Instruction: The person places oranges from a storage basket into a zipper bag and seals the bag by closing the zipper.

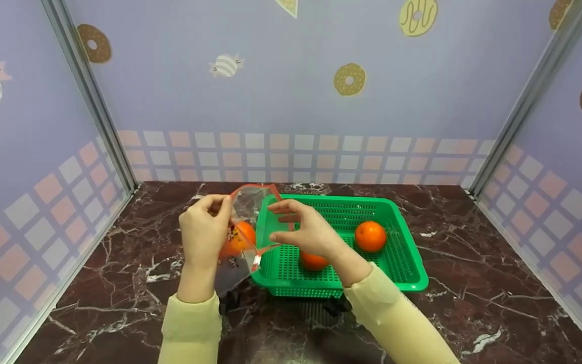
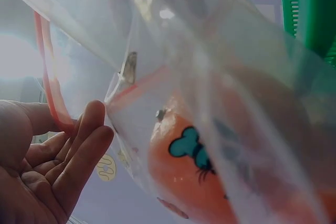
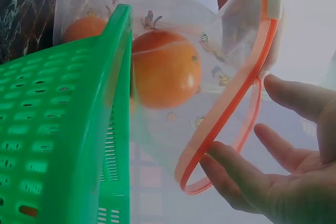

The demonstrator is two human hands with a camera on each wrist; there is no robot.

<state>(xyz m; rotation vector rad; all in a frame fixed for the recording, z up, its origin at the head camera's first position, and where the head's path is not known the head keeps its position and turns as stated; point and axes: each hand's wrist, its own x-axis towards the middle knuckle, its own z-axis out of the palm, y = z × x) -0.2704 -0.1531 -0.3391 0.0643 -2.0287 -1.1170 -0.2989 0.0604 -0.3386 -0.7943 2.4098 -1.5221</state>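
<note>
A clear zip bag [image 1: 250,201] with an orange-red zip edge and small printed figures hangs between the hands, its mouth spread. My left hand [image 1: 202,232] pinches the bag's near-left rim between thumb and fingers. At the mouth's right side is my right hand [image 1: 311,230], fingers and thumb spread apart, with fingertips right at the zip edge in the right wrist view. An orange [image 3: 168,72] sits inside the bag, and a second orange [image 3: 84,28] shows lower down through the film. Two more oranges, one at right [image 1: 370,236] and one partly under my right hand [image 1: 314,261], lie in the green basket [image 1: 397,287].
The basket stands right of the bag, its left rim close beside it. Beneath everything is a dark red marble-patterned table [image 1: 129,253]. Purple walls [image 1: 281,101] with printed sweets enclose it at the back and both sides.
</note>
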